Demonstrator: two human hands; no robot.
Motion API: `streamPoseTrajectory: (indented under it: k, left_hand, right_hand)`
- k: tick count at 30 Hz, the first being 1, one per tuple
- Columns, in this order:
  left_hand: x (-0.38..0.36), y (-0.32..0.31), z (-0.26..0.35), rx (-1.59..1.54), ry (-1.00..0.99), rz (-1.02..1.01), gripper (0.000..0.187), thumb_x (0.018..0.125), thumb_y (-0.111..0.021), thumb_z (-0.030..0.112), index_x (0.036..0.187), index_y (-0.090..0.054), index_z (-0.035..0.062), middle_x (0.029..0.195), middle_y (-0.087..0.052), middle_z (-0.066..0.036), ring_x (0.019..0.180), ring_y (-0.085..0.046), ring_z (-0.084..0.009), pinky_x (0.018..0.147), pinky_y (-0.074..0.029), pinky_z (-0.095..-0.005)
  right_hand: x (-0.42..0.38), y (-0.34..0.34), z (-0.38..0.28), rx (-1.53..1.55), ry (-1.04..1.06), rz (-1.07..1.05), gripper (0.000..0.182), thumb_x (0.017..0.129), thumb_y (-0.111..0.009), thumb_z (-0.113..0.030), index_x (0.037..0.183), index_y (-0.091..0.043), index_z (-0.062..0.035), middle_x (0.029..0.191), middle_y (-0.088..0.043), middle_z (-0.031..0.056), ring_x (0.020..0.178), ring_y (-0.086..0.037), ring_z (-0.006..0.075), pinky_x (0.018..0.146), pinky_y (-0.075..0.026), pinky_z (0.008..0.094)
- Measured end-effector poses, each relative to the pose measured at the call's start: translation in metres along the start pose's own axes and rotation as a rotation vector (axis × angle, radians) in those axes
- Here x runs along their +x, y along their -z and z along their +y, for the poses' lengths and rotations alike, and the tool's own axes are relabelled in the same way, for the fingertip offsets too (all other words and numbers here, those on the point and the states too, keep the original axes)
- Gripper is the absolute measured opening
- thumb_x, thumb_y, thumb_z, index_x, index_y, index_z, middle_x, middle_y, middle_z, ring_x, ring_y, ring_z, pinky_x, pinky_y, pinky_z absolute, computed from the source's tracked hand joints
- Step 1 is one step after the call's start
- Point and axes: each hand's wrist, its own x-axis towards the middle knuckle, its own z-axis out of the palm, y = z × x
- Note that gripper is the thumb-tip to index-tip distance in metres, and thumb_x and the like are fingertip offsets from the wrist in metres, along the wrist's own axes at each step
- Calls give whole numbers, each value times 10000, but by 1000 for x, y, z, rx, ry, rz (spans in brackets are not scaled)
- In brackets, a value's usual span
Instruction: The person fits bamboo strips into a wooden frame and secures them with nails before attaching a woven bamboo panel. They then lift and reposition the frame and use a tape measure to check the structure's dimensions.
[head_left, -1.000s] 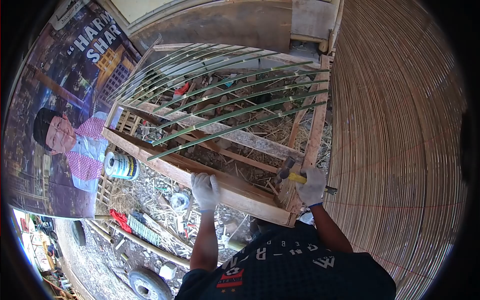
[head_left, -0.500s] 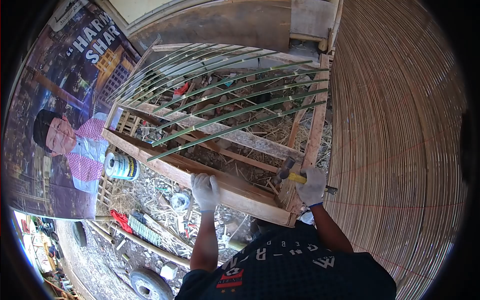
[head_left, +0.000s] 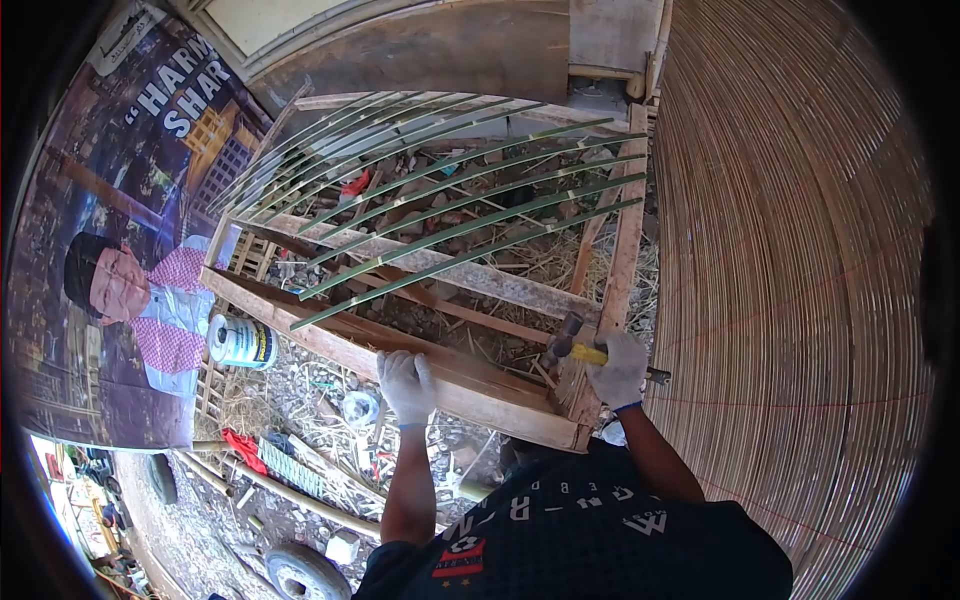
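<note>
My left hand (head_left: pixel 407 388), in a white work glove, has its fingers curled over the near beam of a wooden frame (head_left: pixel 490 413). In my gloved right hand (head_left: pixel 618 371) is a hammer (head_left: pixel 588 352), gripped by its yellow handle. Its metal head (head_left: pixel 566 334) points left over the frame's near right corner, and the dark handle end sticks out to the right. Green bamboo strips (head_left: pixel 470 233) lie roughly side by side across the far part of the frame, with gaps between them. The palm sides of both hands are hidden.
A slatted bamboo wall (head_left: pixel 790 260) stands close on the right. At left hangs a printed banner (head_left: pixel 120 370), with a paint bucket (head_left: pixel 243 341) beside the frame. Rubble and straw cover the ground. A tyre (head_left: pixel 305 573) lies near a bamboo pole (head_left: pixel 310 503).
The view has shifted a little, so the frame sits slightly farther left. Both hands keep their holds, and the hammer stays at the same corner.
</note>
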Motion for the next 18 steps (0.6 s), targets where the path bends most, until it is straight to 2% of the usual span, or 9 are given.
streamPoseTrajectory:
  k: [5, 8, 14, 18]
  left_hand:
    - [0, 0, 2, -11, -4, 29, 301, 979, -554, 235, 788, -690, 46, 877, -684, -141, 970, -644, -371, 1150, -376, -570]
    - [0, 0, 2, -7, -14, 39, 295, 979, -559, 225, 780, -684, 47, 867, -679, -140, 959, -644, -371, 1144, -382, -569]
    - [1, 0, 3, -28, -21, 59, 281, 975, -573, 198, 775, -676, 29, 860, -677, -144, 948, -643, -372, 1138, -387, -570]
    - [0, -2, 1, -6, -20, 52, 277, 972, -575, 190, 782, -682, 19, 866, -681, -148, 947, -644, -376, 1139, -387, -568]
  right_hand:
    - [1, 3, -3, -25, -12, -2, 341, 651, -861, -186, 935, -673, -173, 863, -690, 37, 849, -660, 299, 828, -478, 452]
    - [1, 4, -4, 8, 20, -8, 395, 644, -853, -142, 955, -610, -135, 873, -626, 80, 879, -621, 338, 809, -464, 484]
    - [0, 2, -2, 7, 25, -2, 408, 636, -855, -147, 966, -614, -136, 873, -627, 77, 876, -620, 339, 810, -464, 481]
    - [0, 3, -3, -24, -8, -10, 364, 644, -861, -181, 953, -669, -167, 879, -691, 43, 860, -656, 303, 830, -477, 454]
